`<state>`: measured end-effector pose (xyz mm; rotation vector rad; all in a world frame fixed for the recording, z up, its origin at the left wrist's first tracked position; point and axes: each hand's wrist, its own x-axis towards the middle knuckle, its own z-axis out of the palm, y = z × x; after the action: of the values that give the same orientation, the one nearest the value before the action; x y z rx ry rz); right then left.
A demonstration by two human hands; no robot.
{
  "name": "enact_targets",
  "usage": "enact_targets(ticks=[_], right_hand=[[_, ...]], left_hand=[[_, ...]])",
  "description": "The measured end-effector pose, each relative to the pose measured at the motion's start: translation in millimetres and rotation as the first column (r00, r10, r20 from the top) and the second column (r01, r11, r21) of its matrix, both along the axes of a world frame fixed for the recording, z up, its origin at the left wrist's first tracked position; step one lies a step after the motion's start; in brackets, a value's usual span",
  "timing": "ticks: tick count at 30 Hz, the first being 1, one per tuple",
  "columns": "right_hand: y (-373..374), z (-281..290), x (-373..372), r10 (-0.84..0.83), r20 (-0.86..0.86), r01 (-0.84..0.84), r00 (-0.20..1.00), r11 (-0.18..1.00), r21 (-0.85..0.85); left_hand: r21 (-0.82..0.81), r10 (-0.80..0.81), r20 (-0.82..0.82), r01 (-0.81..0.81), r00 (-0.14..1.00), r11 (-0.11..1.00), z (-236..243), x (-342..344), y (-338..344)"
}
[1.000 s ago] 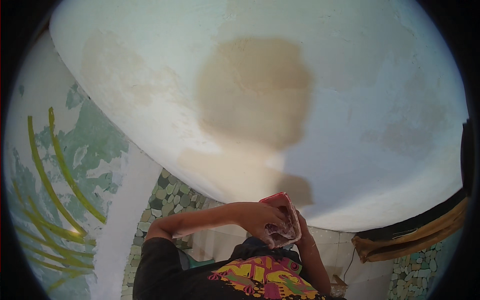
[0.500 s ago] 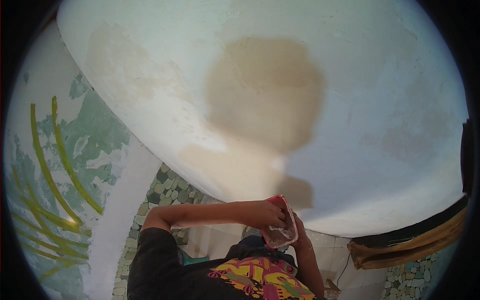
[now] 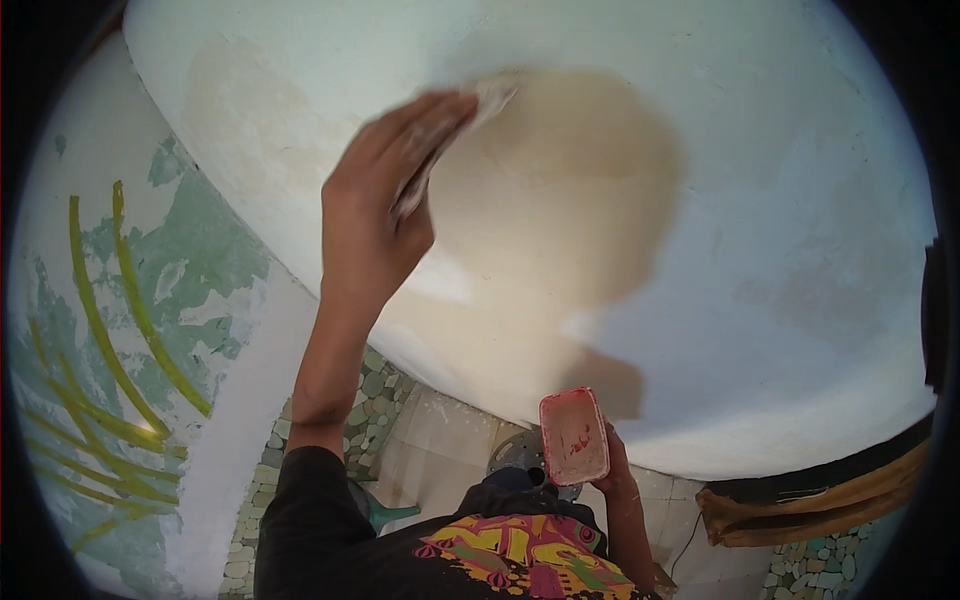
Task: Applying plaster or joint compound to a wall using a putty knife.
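Note:
My left hand (image 3: pixel 372 205) is raised against the large pale curved wall (image 3: pixel 560 220). Its fingers are closed round a thin flat piece smeared with white paste (image 3: pixel 492 98), whose far edge is at or close to the surface; motion blur hides its exact kind. Low in front of my body, my right hand (image 3: pixel 616 462) grips the side of a small red-rimmed rectangular tub (image 3: pixel 545 440). Pale residue coats the tub's inside, with red showing through at the bottom. Most of my right fingers are hidden behind the tub.
A green and white wall with yellow-green painted strokes (image 3: pixel 140 320) stands at left. Below are floor tiles (image 3: pixel 430 440) and a pebble border (image 3: pixel 375 395). A brown wrapped bundle (image 3: pixel 800 500) lies at lower right. A green object (image 3: pixel 385 512) sits beside my left side.
My left hand has come out of the tub and swung up to the wall with the paste-smeared piece. The tub, still in my right hand, has tilted to show more of its inside.

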<state>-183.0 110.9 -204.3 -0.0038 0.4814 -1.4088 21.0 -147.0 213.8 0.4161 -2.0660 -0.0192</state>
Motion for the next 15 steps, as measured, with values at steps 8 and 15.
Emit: enact_targets(ticks=[8, 15], right_hand=[[-24, 24, 14, 0.103, -0.106, -0.102, 0.989, 0.995, 0.019], [-27, 8, 15, 0.118, 0.016, -0.117, 0.993, 0.993, -0.017]], left_hand=[[-0.273, 0.303, -0.138, -0.330, 0.943, 0.904, -4, -49, 8], [0.030, 0.280, -0.033, -0.279, 0.960, 0.960, -1, -41, 39]])
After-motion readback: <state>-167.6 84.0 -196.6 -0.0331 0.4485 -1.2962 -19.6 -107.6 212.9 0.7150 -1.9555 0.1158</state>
